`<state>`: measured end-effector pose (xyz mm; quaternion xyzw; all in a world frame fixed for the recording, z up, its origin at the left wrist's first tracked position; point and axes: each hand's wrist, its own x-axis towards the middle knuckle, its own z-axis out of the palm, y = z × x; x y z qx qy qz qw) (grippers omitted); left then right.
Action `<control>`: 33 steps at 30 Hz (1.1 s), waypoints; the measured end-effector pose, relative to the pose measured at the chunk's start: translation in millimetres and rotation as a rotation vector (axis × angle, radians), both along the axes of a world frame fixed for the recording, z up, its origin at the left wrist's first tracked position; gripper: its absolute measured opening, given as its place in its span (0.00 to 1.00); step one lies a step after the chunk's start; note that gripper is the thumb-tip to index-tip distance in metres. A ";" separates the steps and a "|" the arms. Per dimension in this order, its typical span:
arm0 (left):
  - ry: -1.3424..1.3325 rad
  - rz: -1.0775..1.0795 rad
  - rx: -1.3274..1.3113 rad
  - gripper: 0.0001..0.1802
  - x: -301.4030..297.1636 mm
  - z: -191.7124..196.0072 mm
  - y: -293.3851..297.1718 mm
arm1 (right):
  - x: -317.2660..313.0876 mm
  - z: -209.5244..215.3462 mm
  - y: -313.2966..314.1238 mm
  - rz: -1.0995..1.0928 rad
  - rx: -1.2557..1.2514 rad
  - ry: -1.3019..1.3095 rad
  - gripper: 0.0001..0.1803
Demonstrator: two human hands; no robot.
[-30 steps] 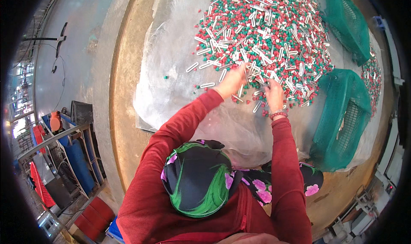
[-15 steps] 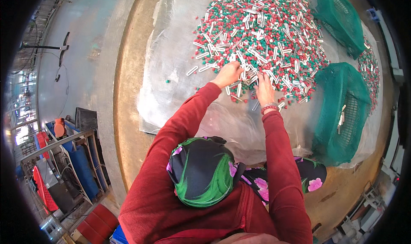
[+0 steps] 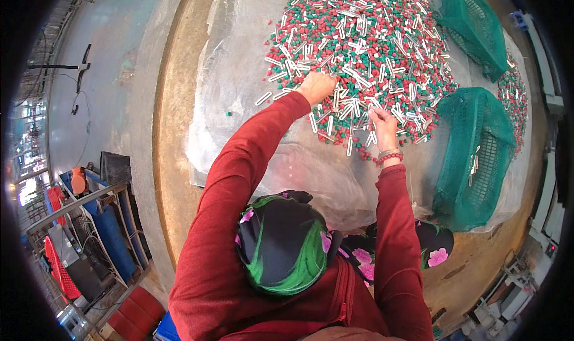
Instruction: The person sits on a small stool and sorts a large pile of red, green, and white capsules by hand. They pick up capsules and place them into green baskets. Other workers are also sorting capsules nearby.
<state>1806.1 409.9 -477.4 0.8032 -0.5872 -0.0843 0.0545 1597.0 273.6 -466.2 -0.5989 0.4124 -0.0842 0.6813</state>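
Note:
A broad pile of small red and green pieces (image 3: 371,57), mixed with long white clip-like loops (image 3: 357,78), covers the sheet ahead of me. My left hand (image 3: 318,87) rests at the pile's near left edge, its fingers curled down into the pieces; their tips are hidden. To its right, my right hand (image 3: 384,127) is over the near edge with thumb and fingers drawn together. Whatever it pinches is too small to name. A few white loops lie between the hands, among them one loop (image 3: 350,146) pointing towards me.
A translucent plastic sheet (image 3: 230,108) lies under the pile. On the right stand two green mesh-lined baskets (image 3: 448,188) (image 3: 463,18), the nearer holding a few white loops. Beyond them is another pile (image 3: 513,96). A cart with blue and red items (image 3: 116,239) stands lower left.
My right hand has drawn back slightly towards me and to the right, its fingers closing together. My left hand stays at the pile's edge, now more curled. Some loops between them have shifted.

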 end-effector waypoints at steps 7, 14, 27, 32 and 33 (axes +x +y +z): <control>0.702 0.385 -0.329 0.21 -46.7 21.3 39.2 | 32.0 -14.7 32.3 0.278 -0.979 0.229 0.31; 0.289 0.435 0.044 0.20 -47.0 11.3 2.6 | 6.0 -26.4 48.2 0.371 -0.804 0.098 0.23; 1.855 0.634 -0.320 0.12 -5.8 62.6 65.7 | -38.3 -6.4 21.8 -0.119 0.729 -0.289 0.08; 1.422 0.527 -0.086 0.14 -19.2 44.4 48.5 | -43.8 4.5 25.8 -0.126 0.789 -0.358 0.17; 1.185 0.534 -0.042 0.15 -23.5 34.7 39.8 | -43.1 10.8 26.8 -0.152 0.829 -0.391 0.18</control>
